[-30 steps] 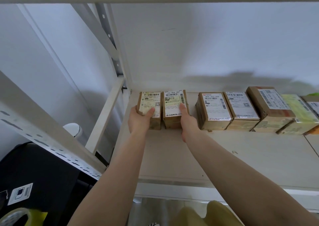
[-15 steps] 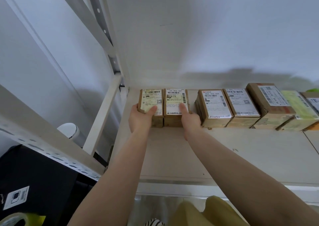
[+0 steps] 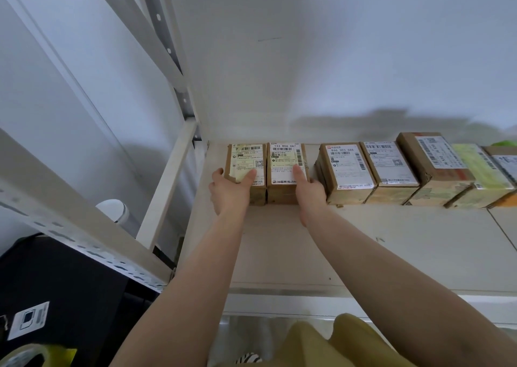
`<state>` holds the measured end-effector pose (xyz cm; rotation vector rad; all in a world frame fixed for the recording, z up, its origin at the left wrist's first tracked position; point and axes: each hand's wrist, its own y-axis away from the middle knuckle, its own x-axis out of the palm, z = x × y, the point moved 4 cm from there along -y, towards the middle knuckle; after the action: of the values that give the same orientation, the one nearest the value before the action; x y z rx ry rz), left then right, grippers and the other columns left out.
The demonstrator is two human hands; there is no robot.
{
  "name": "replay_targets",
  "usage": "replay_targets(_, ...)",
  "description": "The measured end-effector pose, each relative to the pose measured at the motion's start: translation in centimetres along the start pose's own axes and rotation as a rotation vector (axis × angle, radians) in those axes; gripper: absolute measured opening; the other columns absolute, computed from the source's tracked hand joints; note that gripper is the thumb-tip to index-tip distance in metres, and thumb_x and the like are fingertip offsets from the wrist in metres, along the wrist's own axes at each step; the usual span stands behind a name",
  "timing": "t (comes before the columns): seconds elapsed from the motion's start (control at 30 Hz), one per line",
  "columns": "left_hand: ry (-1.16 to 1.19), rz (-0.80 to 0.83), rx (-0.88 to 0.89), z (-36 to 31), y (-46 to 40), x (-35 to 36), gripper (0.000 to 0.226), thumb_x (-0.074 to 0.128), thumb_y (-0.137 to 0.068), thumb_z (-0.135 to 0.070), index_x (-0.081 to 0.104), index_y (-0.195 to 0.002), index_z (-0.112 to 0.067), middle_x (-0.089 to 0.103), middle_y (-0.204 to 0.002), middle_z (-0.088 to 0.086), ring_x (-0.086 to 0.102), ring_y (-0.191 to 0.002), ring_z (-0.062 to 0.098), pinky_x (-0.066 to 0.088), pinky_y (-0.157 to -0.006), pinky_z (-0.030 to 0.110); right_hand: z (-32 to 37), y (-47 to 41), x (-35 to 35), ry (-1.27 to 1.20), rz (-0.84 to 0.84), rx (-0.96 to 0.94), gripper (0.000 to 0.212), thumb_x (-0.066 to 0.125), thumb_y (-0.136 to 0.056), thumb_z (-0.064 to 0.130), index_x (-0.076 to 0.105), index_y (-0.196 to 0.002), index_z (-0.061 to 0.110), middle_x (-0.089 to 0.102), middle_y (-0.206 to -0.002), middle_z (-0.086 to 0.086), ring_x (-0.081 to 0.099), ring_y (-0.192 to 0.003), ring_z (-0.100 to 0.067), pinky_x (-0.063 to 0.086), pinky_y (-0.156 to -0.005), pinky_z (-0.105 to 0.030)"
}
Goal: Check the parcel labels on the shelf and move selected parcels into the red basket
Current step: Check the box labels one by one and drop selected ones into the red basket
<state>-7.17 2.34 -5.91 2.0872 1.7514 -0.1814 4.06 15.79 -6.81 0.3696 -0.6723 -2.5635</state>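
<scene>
At centre frame, the leftmost parcel on the shelf is gripped by the left hand, thumb on its label. The adjoining parcel is clasped by the right hand. More parcels are lined up rightward.

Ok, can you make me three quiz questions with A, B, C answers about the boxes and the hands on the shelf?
1. Where is the left hand?
A. On the end parcel
B. On the wall
C. On the floor

2. What colour is the wrapped parcel near the right edge?
A. Blue
B. Pale yellow-green
C. Black

3. How are the two held parcels placed?
A. Stacked
B. Side by side
C. Far apart

Answers: 1 A, its thumb lies on the end parcel label. 2 B, its wrap looks yellow-green. 3 B, the second parcel, under the right hand, sits right beside the first.
</scene>
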Motion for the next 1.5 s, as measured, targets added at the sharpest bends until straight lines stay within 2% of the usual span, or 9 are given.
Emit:
replay_targets(0.37, -0.139, -0.125, 0.167, -2.7, 1.9, -0.9, 0.093, 0.073, -0.075, -0.056, 0.035, -0.149, -0.013, 0.038, -0.151, 0.013, 0.031, -0.141, 0.03, 0.026, -0.117, 0.044, 1.0, 1.5, -0.6, -0.041, -0.047, -0.033, 0.092, 0.058, -0.086, 0.065, 0.028, -0.153, 0.01, 0.043, -0.151, -0.009, 0.042, -0.136, -0.032, 0.039, -0.107, -0.048)
replay_targets(0.67, 0.028, -0.013, 0.493, -7.3, 8.1, 2.0, 0.064, 0.068, -0.083, -0.048, 0.05, -0.136, -0.017, 0.052, -0.138, 0.004, 0.046, -0.13, 0.023, 0.036, -0.109, 0.042, 1.8, 4.6, -3.5, -0.204, -0.11, -0.096, 0.055, 0.061, -0.09, 0.053, 0.06, -0.127, 0.012, 0.063, -0.114, -0.003, 0.055, -0.108, -0.024, 0.043, -0.084, -0.038)
replay_targets(0.8, 0.224, 0.218, 0.276, -7.1, 11.5, 6.0, 0.049, 0.067, -0.087, -0.042, 0.057, -0.126, -0.014, 0.06, -0.127, -0.002, 0.055, -0.119, 0.016, 0.043, -0.102, 0.031, 1.3, 5.0, -6.7, -0.4, -0.081, -0.086, 0.049, 0.059, -0.096, 0.039, 0.052, -0.14, 0.017, 0.059, -0.132, 0.004, 0.053, -0.123, -0.017, 0.043, -0.107, -0.039)
replay_targets(0.93, 0.379, 0.382, -0.169, -4.7, 14.1, 10.7, 0.061, 0.07, -0.085, -0.044, 0.051, -0.132, -0.01, 0.059, -0.13, 0.0, 0.056, -0.109, 0.018, 0.042, -0.087, 0.029, 0.7, 3.7, -10.2, -0.42, -0.121, 0.08, 0.056, 0.06, -0.094, 0.047, 0.052, -0.135, 0.009, 0.053, -0.11, -0.003, 0.05, -0.102, -0.021, 0.044, -0.086, -0.035)
replay_targets(1.03, 0.39, 0.367, -0.368, -3.4, 14.5, 13.4, 0.084, 0.073, -0.077, -0.054, 0.043, -0.141, -0.011, 0.052, -0.137, 0.004, 0.052, -0.123, 0.028, 0.044, -0.097, 0.038, 0.5, 2.0, -11.7, -0.397, -0.135, 0.152, 0.065, 0.062, -0.09, 0.053, 0.05, -0.138, 0.011, 0.058, -0.124, -0.007, 0.053, -0.106, -0.028, 0.045, -0.085, -0.039)
replay_targets(1.13, 0.392, 0.306, -0.416, -3.0, 13.5, 15.2, 0.114, 0.073, -0.05, -0.074, 0.044, -0.142, -0.013, 0.051, -0.139, 0.011, 0.055, -0.12, 0.034, 0.047, -0.1, 0.042, 0.2, 0.9, -11.8, -0.4, -0.073, 0.191, 0.065, 0.063, -0.09, 0.052, 0.05, -0.137, 0.009, 0.058, -0.121, -0.007, 0.057, -0.117, -0.035, 0.046, -0.083, -0.042)
replay_targets(1.23, 0.374, 0.239, -0.417, -1.1, 10.2, 18.5, 0.129, 0.069, -0.02, -0.08, 0.056, -0.13, -0.015, 0.064, -0.123, 0.009, 0.066, -0.101, 0.032, 0.055, -0.091, 0.045, 0.5, 0.1, -11.9, -0.429, 0.016, 0.188, 0.054, 0.064, -0.092, 0.044, 0.058, -0.129, 0.005, 0.065, -0.104, -0.009, 0.065, -0.098, -0.031, 0.054, -0.086, -0.042)
replay_targets(1.4, 0.311, 0.134, -0.441, 3.7, 4.7, 23.1, 0.124, 0.069, -0.003, -0.089, 0.069, -0.109, -0.025, 0.07, -0.111, 0.007, 0.072, -0.084, 0.03, 0.058, -0.077, 0.046, 0.7, -0.4, -11.6, -0.451, 0.081, 0.21, 0.046, 0.063, -0.094, 0.041, 0.062, -0.122, 0.005, 0.072, -0.111, -0.011, 0.069, -0.087, -0.028, 0.058, -0.072, -0.036)
replay_targets(1.5, 0.306, 0.192, -0.422, 0.8, 7.2, 21.3, 0.102, 0.078, -0.028, -0.079, 0.068, -0.108, -0.017, 0.072, -0.102, 0.008, 0.071, -0.085, 0.031, 0.058, -0.08, 0.047, 0.6, -0.5, -11.5, -0.465, 0.079, 0.231, 0.045, 0.063, -0.094, 0.043, 0.062, -0.12, 0.006, 0.071, -0.114, -0.013, 0.069, -0.097, -0.032, 0.058, -0.085, -0.042)
